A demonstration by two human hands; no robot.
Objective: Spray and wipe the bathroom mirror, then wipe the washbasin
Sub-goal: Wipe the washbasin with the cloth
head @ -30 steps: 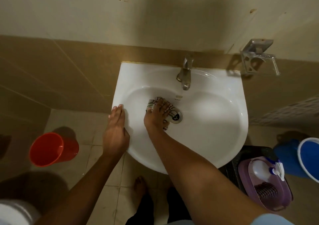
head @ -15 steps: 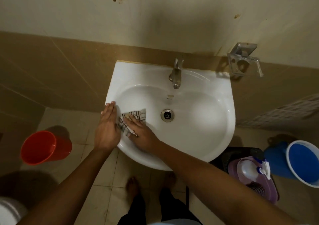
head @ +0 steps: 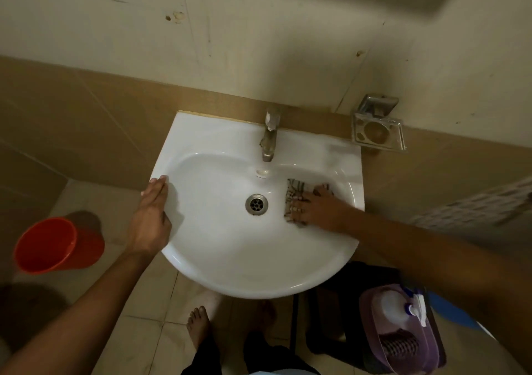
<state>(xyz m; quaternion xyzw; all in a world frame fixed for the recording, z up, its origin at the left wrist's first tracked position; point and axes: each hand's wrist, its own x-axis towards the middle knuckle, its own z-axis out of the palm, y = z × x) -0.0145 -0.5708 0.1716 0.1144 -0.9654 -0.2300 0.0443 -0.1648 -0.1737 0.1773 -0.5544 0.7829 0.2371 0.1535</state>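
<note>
The small checked cloth with dark stripes (head: 296,190) lies flat on the inner right slope of the white ceramic washbasin (head: 230,259), to the right of the round metal drain (head: 256,204) and just apart from it. The right hand (head: 313,204) lies on top of the cloth, fingers straight and spread, pressing it against the bowl; the fingertips point toward the drain, and the cloth shows beyond them and above the knuckles. The right forearm crosses the basin's right rim from the lower right.

The left hand (head: 152,213) rests flat on the basin's left rim, fingers straight and together, pointing toward the wall, holding nothing.

A metal tap (head: 269,138) stands at the middle of the basin's back edge, its spout over the bowl, above a small overflow hole. The basin is fixed against a brown tiled wall band, with pale painted wall above it. On the wall just right of the basin hangs a metal holder with a round ring (head: 378,128).

On the tiled floor, an orange plastic bucket (head: 54,245) stands left of the basin. At the lower right a purple plastic basket (head: 403,328) holds a white spray bottle (head: 394,307). The person's bare feet show under the basin's front edge.
</note>
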